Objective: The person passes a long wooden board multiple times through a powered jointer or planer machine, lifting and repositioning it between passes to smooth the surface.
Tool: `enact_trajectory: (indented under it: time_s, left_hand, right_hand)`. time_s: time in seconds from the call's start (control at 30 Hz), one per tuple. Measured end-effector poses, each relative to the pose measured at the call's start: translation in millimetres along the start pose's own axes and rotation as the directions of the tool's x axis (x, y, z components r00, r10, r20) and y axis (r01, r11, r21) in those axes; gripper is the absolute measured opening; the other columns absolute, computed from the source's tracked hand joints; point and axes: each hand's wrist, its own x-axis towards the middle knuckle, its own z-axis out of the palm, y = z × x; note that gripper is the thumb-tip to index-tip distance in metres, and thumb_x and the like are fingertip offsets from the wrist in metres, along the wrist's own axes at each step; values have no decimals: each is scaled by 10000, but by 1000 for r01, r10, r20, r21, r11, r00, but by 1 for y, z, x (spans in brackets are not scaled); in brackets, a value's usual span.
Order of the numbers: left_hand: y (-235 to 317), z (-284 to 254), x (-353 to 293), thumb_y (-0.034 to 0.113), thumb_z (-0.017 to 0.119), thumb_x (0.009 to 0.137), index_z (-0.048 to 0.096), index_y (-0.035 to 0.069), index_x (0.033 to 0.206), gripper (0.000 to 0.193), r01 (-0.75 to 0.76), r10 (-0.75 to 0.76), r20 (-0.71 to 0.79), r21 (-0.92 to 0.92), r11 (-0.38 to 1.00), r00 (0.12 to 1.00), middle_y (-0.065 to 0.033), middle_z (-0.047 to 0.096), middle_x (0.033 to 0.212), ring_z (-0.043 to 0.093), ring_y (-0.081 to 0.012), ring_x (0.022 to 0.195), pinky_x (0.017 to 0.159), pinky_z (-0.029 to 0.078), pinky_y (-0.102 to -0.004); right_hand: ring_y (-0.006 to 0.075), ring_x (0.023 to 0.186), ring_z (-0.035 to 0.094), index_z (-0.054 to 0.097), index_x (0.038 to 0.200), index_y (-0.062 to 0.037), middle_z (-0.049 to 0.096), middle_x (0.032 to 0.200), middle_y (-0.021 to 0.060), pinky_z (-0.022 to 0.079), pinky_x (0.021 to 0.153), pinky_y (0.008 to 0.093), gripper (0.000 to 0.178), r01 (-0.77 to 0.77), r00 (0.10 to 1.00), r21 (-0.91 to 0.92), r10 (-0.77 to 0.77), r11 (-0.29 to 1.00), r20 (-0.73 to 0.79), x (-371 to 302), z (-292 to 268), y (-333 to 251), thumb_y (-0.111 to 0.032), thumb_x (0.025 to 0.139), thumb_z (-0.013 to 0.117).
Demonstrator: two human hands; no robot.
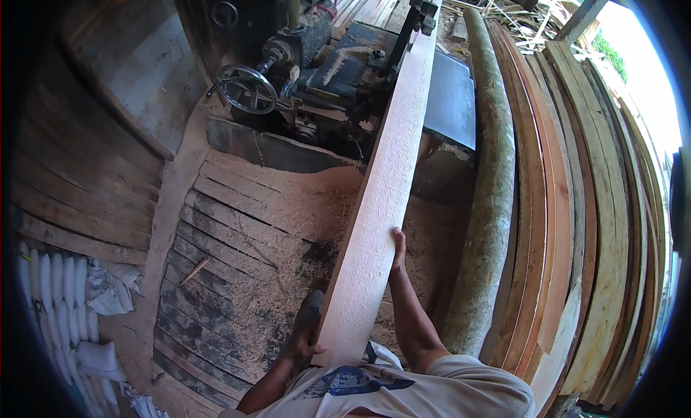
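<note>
A long, pale sawn wooden beam (385, 195) runs from my body away to the machine, a little to the right as it goes. My left hand (302, 352) grips its near end at the left corner, thumb on top and the fingers mostly hidden. Farther along, my right hand (398, 251) holds the right edge, its thumb showing and the other fingers out of sight under the wood. The beam's far part passes beside a dark guide on the woodworking machine (345, 65), over a smooth grey metal table (450, 97).
A chrome handwheel (247, 88) sticks out from the machine's near left. Sawdust covers much of the slatted wooden floor (209, 274). A round log (489, 202) lies along the right, with stacked planks (597, 202) beyond it. White sacks (68, 295) are piled at the lower left.
</note>
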Motion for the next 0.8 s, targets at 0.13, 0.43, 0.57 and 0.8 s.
enact_trajectory:
  time_s: [0.13,0.43,0.57,0.8]
  left_hand:
    - [26,-2,57,137,750,631,253,16,1441,959,36,-36,5,42,998,999,-153,302,1468,270,-262,1361,1107,210,-352]
    - [106,4,197,264,755,615,183,25,1458,1046,-101,80,130,163,981,988,-152,180,1512,166,-278,1400,1130,145,-388]
    - [132,11,242,267,744,651,172,19,1460,1022,-18,4,102,134,991,995,-158,181,1512,181,-265,1396,1127,159,-375]
    - [163,3,315,264,744,717,214,-3,1441,935,43,-54,59,169,985,997,-189,353,1428,321,-275,1336,1099,245,-375]
  right_hand:
    - [316,1025,529,417,1300,-3,542,1146,193,430,893,422,802,45,999,13,-45,999,22,48,17,-37,-549,740,595]
    - [305,1013,545,414,1301,7,545,1144,195,444,872,409,791,85,996,-23,-84,996,16,166,33,-114,-548,765,588]
    - [300,1038,540,406,1317,-7,537,1165,195,438,901,423,768,104,994,2,-104,995,38,208,47,-146,-568,812,548]
    - [241,1168,487,371,1373,-34,478,1310,157,366,1005,371,722,161,981,-203,-179,966,-72,269,28,-170,-594,919,393]
